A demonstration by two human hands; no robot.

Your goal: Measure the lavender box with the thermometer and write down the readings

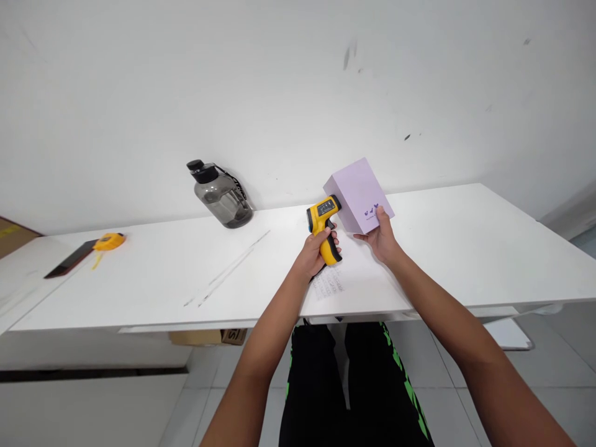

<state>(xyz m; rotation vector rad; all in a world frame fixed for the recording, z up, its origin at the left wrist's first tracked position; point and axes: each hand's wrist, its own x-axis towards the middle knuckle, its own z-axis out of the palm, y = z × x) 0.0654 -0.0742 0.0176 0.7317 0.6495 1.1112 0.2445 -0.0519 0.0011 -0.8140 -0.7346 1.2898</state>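
Note:
My left hand (314, 253) is wrapped around the grip of a yellow and black infrared thermometer (331, 249). The thermometer's black front end is right up against the side of a lilac box (357, 186); I cannot tell if the two touch. My right hand (382, 239) grips the lower right corner of that box, thumb on its printed face and fingers underneath. The box is tilted, with small purple figures and lettering near its lower edge.
On the white table (447, 242), a grey see-through water bottle (224, 198) stands against the wall. Farther left lie a yellow tape measure (110, 241) and a dark flat object (72, 259). Handwriting (327, 284) shows below the thermometer. A cardboard box (207, 337) sits under the table.

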